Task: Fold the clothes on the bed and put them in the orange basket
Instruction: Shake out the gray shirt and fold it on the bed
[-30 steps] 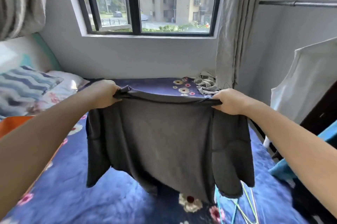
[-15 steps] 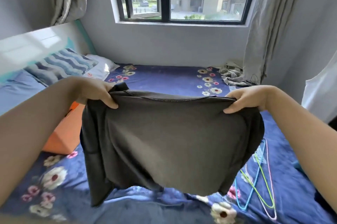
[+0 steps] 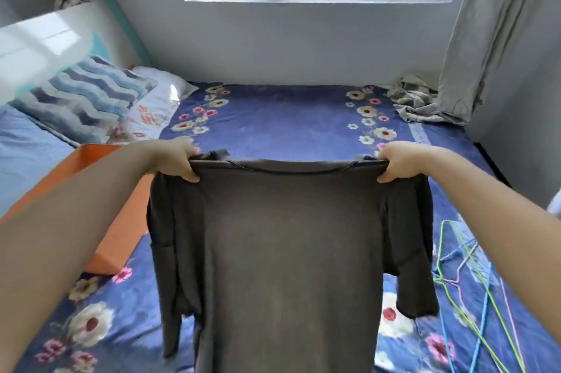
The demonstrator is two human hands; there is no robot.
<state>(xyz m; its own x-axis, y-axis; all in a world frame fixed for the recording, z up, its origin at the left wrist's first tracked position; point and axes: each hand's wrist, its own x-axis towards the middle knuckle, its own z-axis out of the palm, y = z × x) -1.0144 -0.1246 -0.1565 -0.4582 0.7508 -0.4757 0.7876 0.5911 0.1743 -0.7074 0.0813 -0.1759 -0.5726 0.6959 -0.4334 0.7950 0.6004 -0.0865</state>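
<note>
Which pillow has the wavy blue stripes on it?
The striped pillow nearest the headboard. The white pillow beside it, closer to the window wall, has no waves, only small orange and red prints.

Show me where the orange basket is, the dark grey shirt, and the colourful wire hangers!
Orange basket [image 3: 121, 236], head view: its bare outer side wall.
Dark grey shirt [image 3: 288, 251], head view: middle of the hanging fabric.
Colourful thin wire hangers [image 3: 473, 290], head view: a green wire lying on the bed.

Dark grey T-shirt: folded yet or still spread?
Spread. The dark grey T-shirt hangs full-width from both hands, left and right, gripping its shoulders; sleeves dangle unfolded.
</note>
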